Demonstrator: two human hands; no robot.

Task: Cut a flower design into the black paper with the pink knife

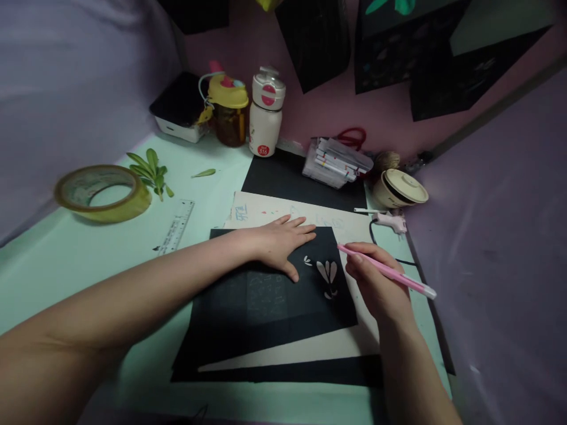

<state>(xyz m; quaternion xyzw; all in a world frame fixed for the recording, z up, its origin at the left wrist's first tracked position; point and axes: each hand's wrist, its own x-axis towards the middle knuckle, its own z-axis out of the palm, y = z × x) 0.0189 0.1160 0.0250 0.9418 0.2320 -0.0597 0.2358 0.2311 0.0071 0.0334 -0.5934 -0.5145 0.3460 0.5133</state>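
Black paper lies flat on the table | left hand spread open, pressing it | right hand fingers closed round pink pen near white petals | paper might slip, smudging petals

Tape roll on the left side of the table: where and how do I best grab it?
The tape roll lies flat, hole up, nothing touching it. Probably pinch its near wall from above, one finger inside the hole, thumb outside. The left hand, flat on the black paper, is nearer.
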